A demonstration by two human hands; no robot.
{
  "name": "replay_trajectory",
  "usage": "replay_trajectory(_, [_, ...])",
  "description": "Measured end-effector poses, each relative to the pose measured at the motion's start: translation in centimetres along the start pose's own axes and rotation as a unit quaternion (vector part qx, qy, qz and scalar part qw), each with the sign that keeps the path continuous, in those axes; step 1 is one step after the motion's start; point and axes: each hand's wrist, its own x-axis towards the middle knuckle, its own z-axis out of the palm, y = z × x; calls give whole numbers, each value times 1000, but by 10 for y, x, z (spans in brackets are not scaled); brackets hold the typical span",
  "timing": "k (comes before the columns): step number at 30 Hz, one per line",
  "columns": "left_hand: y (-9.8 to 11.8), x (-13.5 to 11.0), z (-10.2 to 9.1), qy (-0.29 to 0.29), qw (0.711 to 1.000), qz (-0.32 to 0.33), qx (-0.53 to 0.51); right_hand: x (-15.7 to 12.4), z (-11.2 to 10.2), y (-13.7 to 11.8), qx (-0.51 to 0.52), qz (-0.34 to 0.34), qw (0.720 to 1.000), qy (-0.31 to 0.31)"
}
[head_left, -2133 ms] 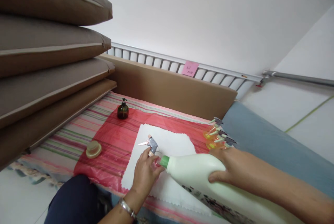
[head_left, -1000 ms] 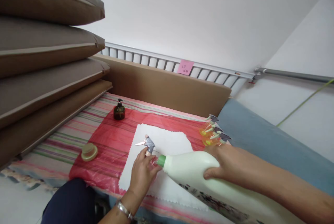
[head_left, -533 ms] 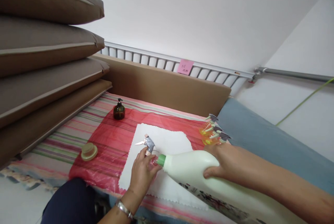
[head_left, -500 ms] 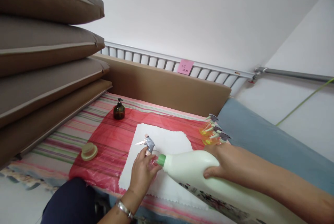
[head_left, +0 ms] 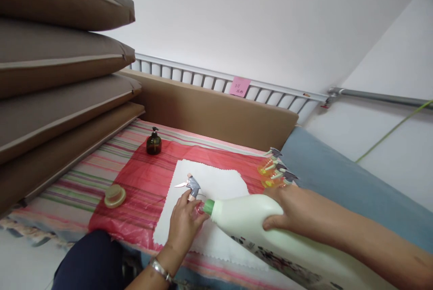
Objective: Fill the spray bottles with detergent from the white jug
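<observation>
My right hand [head_left: 287, 209] grips a big pale green jug [head_left: 243, 211], tilted almost on its side, with its green spout [head_left: 209, 207] pointing left. Its spout meets the mouth of a small see-through pinkish bottle [head_left: 200, 208], which my left hand [head_left: 184, 222] holds with curled fingers; most of this bottle is hidden behind the hand. Just beyond my left fingers is a grey trigger spray head [head_left: 192, 185] with a pale trigger and a thin tube. Whether the fingers touch it I cannot tell. Below lies a white cloth [head_left: 216, 175] with zigzag edges.
Several spray bottles [head_left: 270, 170] with yellow liquid stand at the right, behind my right hand. A dark pump bottle [head_left: 154, 143] and a pale green cap [head_left: 115, 195] rest on the red sheet [head_left: 135, 181]. Thick brown cushions [head_left: 67, 55] are stacked at the left.
</observation>
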Motion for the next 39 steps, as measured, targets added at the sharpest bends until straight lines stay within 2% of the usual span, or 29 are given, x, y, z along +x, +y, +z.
replay_trajectory(10, [2,1,-3,4,1000,1,4,1,7,5,14,0,1000,7])
replay_trajectory(16, [4,1,-6,-5,1000,-16,-8,-4,31,18,84,-23,996,19])
replay_trajectory(21, [-1,0,-5,-5,1000,-6,-21,-1,57,35,203,-29,975,87])
replay_trajectory(25, [-4,0,-2,6,999,-10,-35,12,67,53,303,26,937,172])
replay_trajectory(29, [-12,0,2,16,999,-13,-45,39,75,69,404,74,873,265])
replay_trajectory(32, [-22,-1,6,9,999,-11,-43,69,84,73,435,91,838,316])
replay_trajectory(35, [-35,0,12,9,999,4,-42,111,98,72,461,106,804,359])
replay_trajectory(39, [-50,-1,21,34,999,27,-33,184,118,68,481,130,767,404])
